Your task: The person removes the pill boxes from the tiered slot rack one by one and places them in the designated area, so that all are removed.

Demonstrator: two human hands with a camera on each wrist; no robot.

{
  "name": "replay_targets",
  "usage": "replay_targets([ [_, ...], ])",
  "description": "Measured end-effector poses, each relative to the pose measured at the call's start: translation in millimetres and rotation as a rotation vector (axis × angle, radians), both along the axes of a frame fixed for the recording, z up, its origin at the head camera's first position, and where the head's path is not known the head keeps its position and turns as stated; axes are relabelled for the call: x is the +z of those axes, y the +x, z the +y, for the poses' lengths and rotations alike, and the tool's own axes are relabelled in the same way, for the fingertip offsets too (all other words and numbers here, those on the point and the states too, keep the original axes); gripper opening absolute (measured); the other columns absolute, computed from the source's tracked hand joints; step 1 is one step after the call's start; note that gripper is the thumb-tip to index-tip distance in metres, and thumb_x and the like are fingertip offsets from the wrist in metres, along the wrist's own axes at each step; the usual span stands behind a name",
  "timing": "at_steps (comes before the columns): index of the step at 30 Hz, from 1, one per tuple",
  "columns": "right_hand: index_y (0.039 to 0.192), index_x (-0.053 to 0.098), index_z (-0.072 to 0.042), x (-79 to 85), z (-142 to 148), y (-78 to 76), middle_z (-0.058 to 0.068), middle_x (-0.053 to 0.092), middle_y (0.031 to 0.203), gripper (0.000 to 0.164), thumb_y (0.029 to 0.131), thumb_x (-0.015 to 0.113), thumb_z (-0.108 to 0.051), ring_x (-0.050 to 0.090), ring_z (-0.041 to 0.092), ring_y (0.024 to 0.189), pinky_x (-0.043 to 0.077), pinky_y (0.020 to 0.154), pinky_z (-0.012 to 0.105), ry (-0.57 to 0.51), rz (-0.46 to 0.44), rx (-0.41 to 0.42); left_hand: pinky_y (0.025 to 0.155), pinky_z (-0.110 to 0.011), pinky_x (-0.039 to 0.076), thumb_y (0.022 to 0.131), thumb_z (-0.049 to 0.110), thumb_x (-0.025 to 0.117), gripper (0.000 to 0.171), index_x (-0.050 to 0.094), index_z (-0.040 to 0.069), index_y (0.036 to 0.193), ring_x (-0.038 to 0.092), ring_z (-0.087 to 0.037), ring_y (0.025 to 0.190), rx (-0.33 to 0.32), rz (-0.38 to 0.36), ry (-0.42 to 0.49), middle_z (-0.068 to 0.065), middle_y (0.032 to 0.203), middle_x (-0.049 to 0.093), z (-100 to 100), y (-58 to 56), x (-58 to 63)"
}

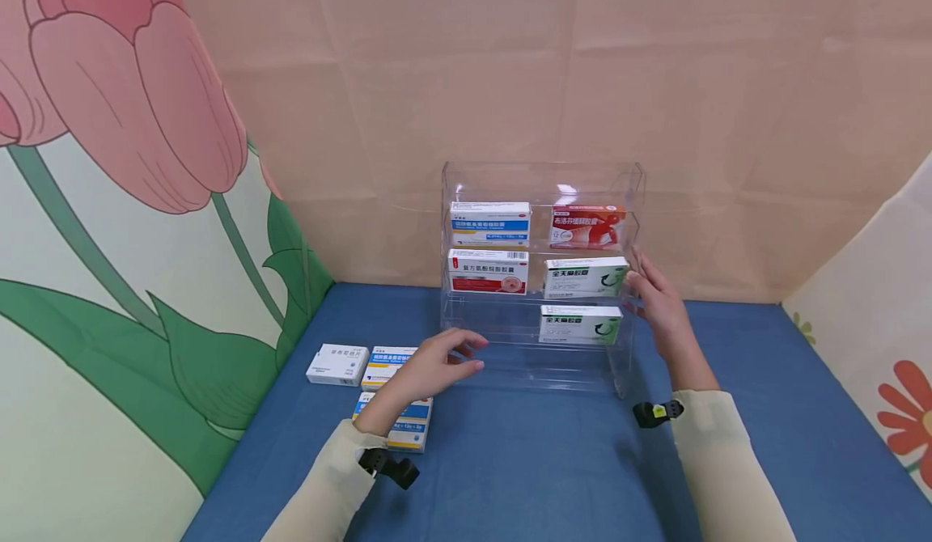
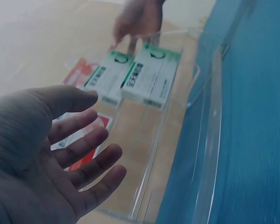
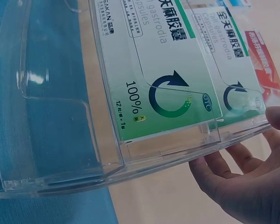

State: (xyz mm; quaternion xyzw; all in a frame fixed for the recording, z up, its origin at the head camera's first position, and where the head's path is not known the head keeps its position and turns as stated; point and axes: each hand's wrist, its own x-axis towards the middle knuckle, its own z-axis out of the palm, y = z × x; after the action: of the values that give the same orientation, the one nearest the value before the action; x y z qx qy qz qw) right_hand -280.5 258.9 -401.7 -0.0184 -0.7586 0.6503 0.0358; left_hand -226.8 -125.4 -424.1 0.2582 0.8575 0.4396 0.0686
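Note:
A clear, tiered display rack [image 1: 495, 323] stands on the blue table, holding several medicine boxes. My right hand [image 1: 661, 303] grips its right side panel, thumb at the front edge and fingers along the outside, beside the green-and-white box [image 1: 586, 277] on the middle tier. Another green-and-white box [image 1: 580, 325] sits on the tier below. In the right wrist view the thumb [image 3: 278, 117] is close to the middle box's end. My left hand [image 1: 437, 362] hovers at the rack's front left, fingers loosely bent and holding nothing. Its palm [image 2: 32, 186] faces the rack.
Upper tier: a blue-and-white box [image 1: 490, 225] and a red box [image 1: 586, 227]. A red-and-white box [image 1: 488, 273] is at middle left. On the table lie a white box [image 1: 338, 364] and blue-and-white boxes [image 1: 411, 429], partly hidden by the left arm. A beige backdrop [image 1: 379, 121] stands behind.

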Motion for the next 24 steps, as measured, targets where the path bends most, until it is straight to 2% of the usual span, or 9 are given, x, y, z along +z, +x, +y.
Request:
replay_targets([
  [6, 0.16, 0.015, -0.043, -1.4, 0.7, -1.3, -0.002, 0.005, 0.171, 0.063, 0.106, 0.048, -0.045, 0.009, 0.036, 0.156, 0.027, 0.114, 0.068, 0.006, 0.0, -0.001, 0.097, -0.045, 0.054, 0.096, 0.024, 0.071, 0.035, 0.066, 0.014, 0.129, 0.062, -0.029, 0.116, 0.001, 0.051, 0.023, -0.007, 0.13, 0.064, 15.8, -4.3, -0.2],
  [9, 0.159, 0.016, -0.046, -1.7, 0.6, -1.2, -0.003, 0.005, 0.171, 0.061, 0.106, 0.048, -0.044, 0.01, 0.036, 0.156, 0.027, 0.114, 0.067, 0.007, 0.0, -0.005, 0.097, -0.042, 0.053, 0.096, 0.026, 0.072, 0.036, 0.066, 0.016, 0.13, 0.061, -0.025, 0.117, 0.017, 0.05, 0.013, -0.003, 0.131, 0.063, 23.0, -6.7, -0.6],
  [15, 0.158, 0.016, -0.047, -1.1, -0.1, -0.1, -0.003, 0.004, 0.171, 0.061, 0.106, 0.047, -0.045, 0.009, 0.036, 0.156, 0.028, 0.114, 0.067, 0.01, -0.003, -0.006, 0.102, -0.043, 0.051, 0.095, 0.026, 0.073, 0.043, 0.061, 0.017, 0.135, 0.06, -0.024, 0.122, 0.069, 0.023, 0.033, -0.003, 0.136, 0.061, 37.7, -12.8, -0.4],
  [24, 0.159, 0.016, -0.046, 1.5, -1.7, 1.8, -0.001, 0.005, 0.171, 0.061, 0.106, 0.046, -0.045, 0.011, 0.037, 0.155, 0.027, 0.114, 0.067, 0.005, 0.0, -0.001, 0.104, -0.046, 0.049, 0.095, 0.024, 0.072, 0.052, 0.053, 0.019, 0.143, 0.058, -0.025, 0.127, 0.088, 0.031, 0.094, -0.004, 0.141, 0.06, 57.8, -26.0, -2.1],
])
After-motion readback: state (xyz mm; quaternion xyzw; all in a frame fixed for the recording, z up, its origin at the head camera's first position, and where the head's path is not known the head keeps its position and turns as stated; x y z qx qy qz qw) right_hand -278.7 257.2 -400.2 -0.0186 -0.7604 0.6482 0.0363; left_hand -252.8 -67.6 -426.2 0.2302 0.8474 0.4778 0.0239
